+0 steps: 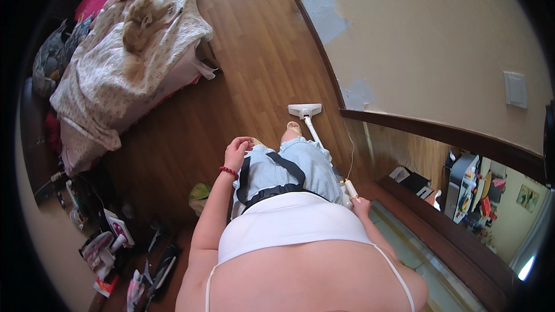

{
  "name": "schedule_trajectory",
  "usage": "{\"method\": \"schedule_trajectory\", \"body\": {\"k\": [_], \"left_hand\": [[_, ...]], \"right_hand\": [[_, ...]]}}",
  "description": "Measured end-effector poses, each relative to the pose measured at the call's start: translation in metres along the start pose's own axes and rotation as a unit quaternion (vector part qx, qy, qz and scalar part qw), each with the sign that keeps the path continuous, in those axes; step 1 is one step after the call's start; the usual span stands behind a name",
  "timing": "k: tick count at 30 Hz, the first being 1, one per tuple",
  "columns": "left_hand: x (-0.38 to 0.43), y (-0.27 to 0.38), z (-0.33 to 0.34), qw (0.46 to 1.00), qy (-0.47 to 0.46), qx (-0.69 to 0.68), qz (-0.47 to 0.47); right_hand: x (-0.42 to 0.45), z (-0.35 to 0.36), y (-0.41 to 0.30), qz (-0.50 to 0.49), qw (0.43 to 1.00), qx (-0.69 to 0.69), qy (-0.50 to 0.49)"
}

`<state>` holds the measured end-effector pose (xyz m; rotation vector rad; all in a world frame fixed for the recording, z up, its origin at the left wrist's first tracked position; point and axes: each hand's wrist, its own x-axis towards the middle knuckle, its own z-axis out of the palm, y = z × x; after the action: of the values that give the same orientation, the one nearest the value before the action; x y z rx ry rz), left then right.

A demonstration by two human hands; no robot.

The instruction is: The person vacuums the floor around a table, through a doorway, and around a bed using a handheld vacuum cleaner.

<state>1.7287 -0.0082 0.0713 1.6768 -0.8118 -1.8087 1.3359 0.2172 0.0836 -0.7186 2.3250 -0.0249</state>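
Observation:
My right hand (361,206) grips the white handle (351,189) of a stick vacuum cleaner beside my right hip. From there its white tube (313,131) slants forward past my leg. The wide floor head (305,110) rests on the wood floor just ahead of my slippered foot (293,127). A thin white cord (351,151) runs from near the handle toward the wall. My left hand (239,148) hangs in front of my left thigh with its fingers loosely curled, holding nothing that I can see. A red bead bracelet (228,172) circles that wrist.
A dog (145,26) lies on the bed's patterned quilt (104,67) at the upper left. To the right stands a wall (416,39) with patched plaster and a dark baseboard (313,26). Dark furniture with assorted items, including a white-framed object (121,229), is at the lower left.

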Motion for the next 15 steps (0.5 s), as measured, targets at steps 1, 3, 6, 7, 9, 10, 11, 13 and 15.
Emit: {"method": "schedule_trajectory", "body": {"k": [1, 3, 6, 7, 9, 10, 11, 13, 15], "left_hand": [[0.003, 0.002, -0.003, 1.000, -0.012, 0.017, -0.011], [0.010, -0.001, -0.010, 0.999, -0.023, 0.033, -0.024], [0.023, 0.010, -0.012, 0.997, -0.041, 0.057, -0.034], [0.028, 0.017, -0.012, 0.996, -0.045, 0.064, -0.035], [0.040, 0.035, -0.004, 0.995, -0.056, 0.075, -0.035], [0.046, 0.036, -0.010, 0.995, -0.045, 0.078, -0.037], [0.053, 0.041, -0.010, 0.995, -0.043, 0.077, -0.037], [0.062, 0.054, -0.014, 0.996, -0.022, 0.075, -0.038], [0.072, 0.066, -0.011, 0.997, -0.003, 0.074, -0.034]], "right_hand": [[-0.013, 0.006, -0.011, 0.026, 0.998, 0.051, 0.000], [-0.025, 0.018, -0.031, 0.040, 0.992, 0.119, 0.017], [0.001, 0.037, -0.034, 0.071, 0.979, 0.191, -0.001], [0.014, 0.037, -0.054, 0.046, 0.979, 0.198, 0.002], [0.063, 0.054, -0.042, -0.062, 0.983, 0.163, 0.050], [0.074, 0.047, -0.082, -0.030, 0.982, 0.186, 0.007], [0.092, 0.040, -0.109, -0.029, 0.980, 0.196, -0.013], [0.110, 0.012, -0.184, -0.001, 0.957, 0.275, -0.091], [0.146, -0.002, -0.235, -0.017, 0.962, 0.250, -0.107]]}}
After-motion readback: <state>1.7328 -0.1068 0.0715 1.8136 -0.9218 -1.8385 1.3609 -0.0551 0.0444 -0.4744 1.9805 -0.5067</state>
